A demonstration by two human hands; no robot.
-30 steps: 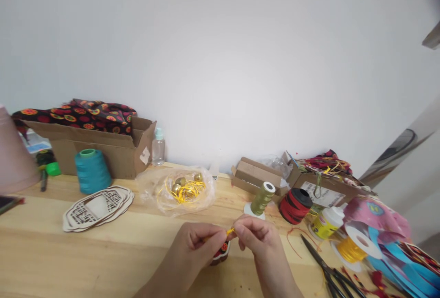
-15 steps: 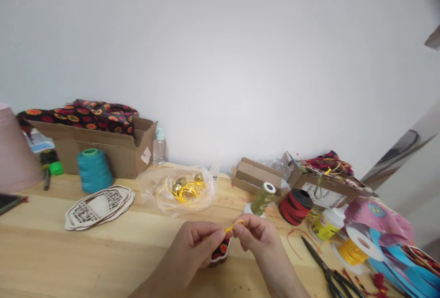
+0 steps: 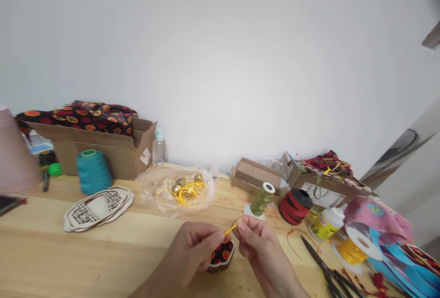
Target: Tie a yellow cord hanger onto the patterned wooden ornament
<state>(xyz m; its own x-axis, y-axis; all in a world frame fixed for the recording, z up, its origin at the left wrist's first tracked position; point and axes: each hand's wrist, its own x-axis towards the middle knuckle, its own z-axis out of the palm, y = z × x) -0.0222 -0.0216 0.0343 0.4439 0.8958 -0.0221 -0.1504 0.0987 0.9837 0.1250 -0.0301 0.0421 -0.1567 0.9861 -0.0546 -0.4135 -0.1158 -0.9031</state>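
Between finger and thumb, my left hand (image 3: 197, 247) pinches a thin yellow cord (image 3: 231, 230). The other end of this short stretch is pinched by my right hand (image 3: 256, 243), a little to the right. Just below the cord, partly covered by my left fingers, is a small scalloped piece (image 3: 222, 256) with a pale rim and black fabric patterned in red and orange. Whether the cord is fastened to that piece, I cannot tell.
A plastic bag (image 3: 147, 192) holds bells and yellow cord. Stacked wooden cutouts (image 3: 99, 208) and a teal thread cone (image 3: 92, 172) lie left. To the right are an olive spool (image 3: 263, 199), red ribbon roll (image 3: 294, 207), glue bottle (image 3: 326, 224), scissors (image 3: 326, 268) and yellow cord spool (image 3: 354, 250).
My right fingers have shifted slightly, and the yellow loop between my hands now looks narrower and straighter. More of the scalloped piece shows beneath them.
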